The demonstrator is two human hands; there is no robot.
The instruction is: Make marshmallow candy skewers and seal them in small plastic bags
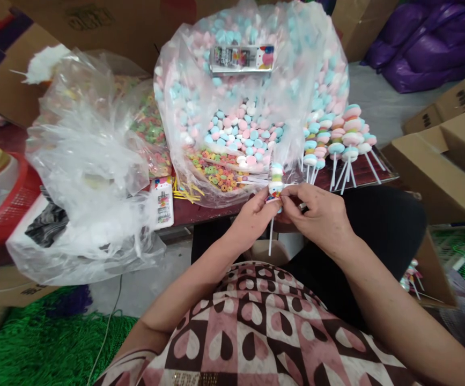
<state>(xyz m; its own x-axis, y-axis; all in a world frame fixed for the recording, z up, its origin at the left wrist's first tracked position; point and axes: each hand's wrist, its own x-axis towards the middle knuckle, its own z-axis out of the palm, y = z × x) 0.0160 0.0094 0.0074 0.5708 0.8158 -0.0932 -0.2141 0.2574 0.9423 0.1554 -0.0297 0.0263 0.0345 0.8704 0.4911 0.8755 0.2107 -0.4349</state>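
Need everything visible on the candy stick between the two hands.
The candy stick stands nearly upright, stick end down, in front of the big clear bag. Its top shows stacked soft-looking pieces in pale blue, yellowish and white. A small patch with colourful print sits lower, at the fingertips. A thin, straight white stick, plastic by its look, pokes out below. The left hand grips it; the right hand's fingers meet it from the other side. The fingers hide its lower candy part.

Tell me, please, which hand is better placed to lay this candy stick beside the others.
Probably the right hand: it is nearer the assembled candy sticks than the left hand; both are at this stick.
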